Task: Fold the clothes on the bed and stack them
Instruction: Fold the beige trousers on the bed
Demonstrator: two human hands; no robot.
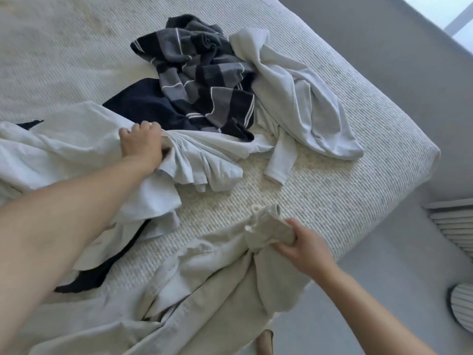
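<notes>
Several loose garments lie on the bed (332, 190). My left hand (142, 144) grips a bunched fold of a pale blue-white garment (76, 134) at the left. My right hand (304, 247) holds the gathered end of a beige garment (204, 283) that trails over the bed's near edge. A dark navy piece (146, 106) lies partly under the pale garment. Behind it sits a crumpled navy and grey striped garment (199, 73). A pale long-sleeved top (299, 103) lies crumpled at the right, one sleeve pointing toward me.
The bed's corner (432, 152) is at the right, with grey floor (384, 265) beyond it. A striped object (460, 306) lies on the floor at the lower right, and a slatted thing (453, 221) sits above it. The ribbed bedcover stretches away at the upper left.
</notes>
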